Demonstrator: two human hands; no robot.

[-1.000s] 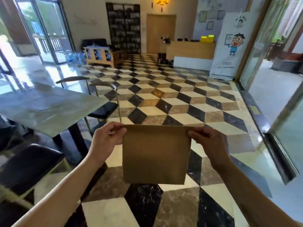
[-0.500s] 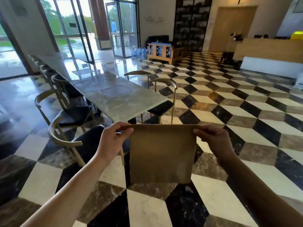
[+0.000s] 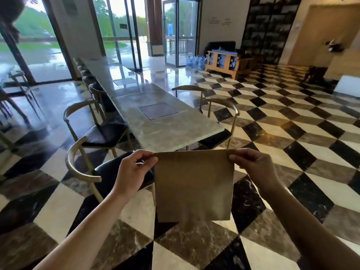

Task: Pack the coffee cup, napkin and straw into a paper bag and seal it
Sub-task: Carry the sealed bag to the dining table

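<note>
A flat brown paper bag hangs upright in front of me over the checkered floor. My left hand pinches its top left corner and my right hand pinches its top right corner, so the top edge is stretched straight between them. The bag looks flat, and I cannot see into it. No coffee cup, napkin or straw is in view.
A long marble table stretches away just beyond the bag, its near end close to my hands. Metal-framed chairs with dark seats line its left side and two more stand on its right. Glass doors and a wooden bench stand farther back.
My view has swung to the left, bringing the long table and its chairs to the centre. Both hands keep the same grip on the bag's top corners.
</note>
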